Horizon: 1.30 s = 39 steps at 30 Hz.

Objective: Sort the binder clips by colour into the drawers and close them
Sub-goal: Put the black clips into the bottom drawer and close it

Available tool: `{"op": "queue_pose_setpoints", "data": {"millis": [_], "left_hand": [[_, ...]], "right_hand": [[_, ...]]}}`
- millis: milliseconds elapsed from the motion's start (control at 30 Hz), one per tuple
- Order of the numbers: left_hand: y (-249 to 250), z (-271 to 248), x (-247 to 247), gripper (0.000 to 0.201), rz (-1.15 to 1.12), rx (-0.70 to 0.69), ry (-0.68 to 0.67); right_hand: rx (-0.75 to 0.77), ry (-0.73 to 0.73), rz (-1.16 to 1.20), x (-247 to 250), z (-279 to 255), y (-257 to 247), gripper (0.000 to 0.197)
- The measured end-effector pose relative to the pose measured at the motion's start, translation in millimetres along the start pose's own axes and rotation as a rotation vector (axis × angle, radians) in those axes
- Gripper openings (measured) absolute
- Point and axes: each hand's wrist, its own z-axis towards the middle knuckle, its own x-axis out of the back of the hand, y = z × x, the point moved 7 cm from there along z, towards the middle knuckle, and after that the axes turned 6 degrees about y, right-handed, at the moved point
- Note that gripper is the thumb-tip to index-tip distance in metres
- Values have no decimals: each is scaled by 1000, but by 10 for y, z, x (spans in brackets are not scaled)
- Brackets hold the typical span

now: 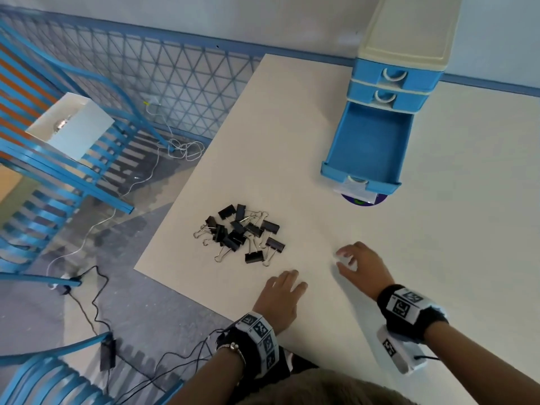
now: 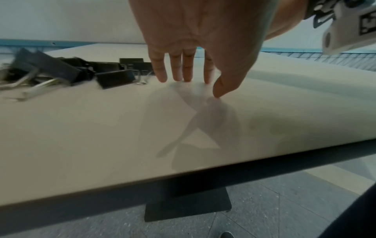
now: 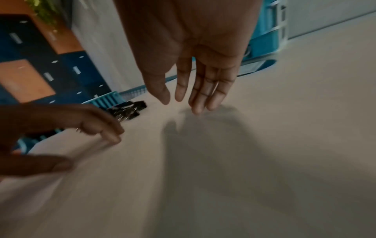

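A heap of several black binder clips (image 1: 242, 231) with silver wire handles lies on the white table (image 1: 292, 141), left of centre; the same black binder clips (image 2: 81, 70) (image 3: 128, 109) show in both wrist views. A blue drawer unit (image 1: 397, 83) with a cream top stands at the far right; its bottom drawer (image 1: 365, 147) is pulled out and holds nothing, while the two above are closed. My left hand (image 1: 285, 285) hovers just below and right of the heap, fingers straight, holding nothing. My right hand (image 1: 350, 258) is further right, fingers relaxed and spread, holding nothing.
Under the open drawer's front lies a purple disc (image 1: 362, 200). Off the table's left edge are blue slatted chairs (image 1: 58, 171), a white box (image 1: 73, 124) and cables (image 1: 96, 290) on the floor. The table's near edge (image 2: 183, 175) runs close under my left wrist.
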Motion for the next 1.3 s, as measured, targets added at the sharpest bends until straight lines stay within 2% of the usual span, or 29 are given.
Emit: {"op": "queue_pose_setpoints", "data": {"millis": [100, 233, 367, 467, 533, 600, 700, 800, 967, 1067, 1133, 1300], "left_hand": [[-248, -82, 83, 56, 50, 76, 73], [-608, -202, 216, 53, 81, 157, 117], [-965, -238, 327, 61, 29, 271, 172], [-1107, -207, 405, 66, -36, 308, 159], [-1133, -169, 372, 63, -46, 291, 59], [-1154, -135, 353, 62, -37, 264, 18], [-1165, -58, 355, 56, -53, 222, -16], [-1187, -1, 354, 40, -78, 197, -48], [-1196, 92, 413, 29, -102, 125, -92], [-1206, 136, 495, 22, -91, 73, -67], [-1191, 151, 510, 22, -88, 44, -58], [-1124, 150, 436, 39, -54, 9, -66]], "right_hand": [[29, -126, -66, -267, 30, -236, 29], [88, -187, -128, -496, 176, -600, 47], [223, -255, -264, -708, 274, -942, 63], [322, -286, -377, -820, 375, -1170, 70], [369, -296, -460, -891, 470, -1281, 77], [384, -320, -530, -961, 547, -1341, 80], [360, -368, -599, -1023, 617, -1337, 78], [312, -370, -564, -1024, 634, -1277, 74], [175, -271, -434, -920, 577, -1160, 62], [92, -220, -371, -834, 533, -1090, 52], [60, -201, -359, -796, 504, -1045, 50], [-45, -146, -288, -699, 423, -909, 52]]}}
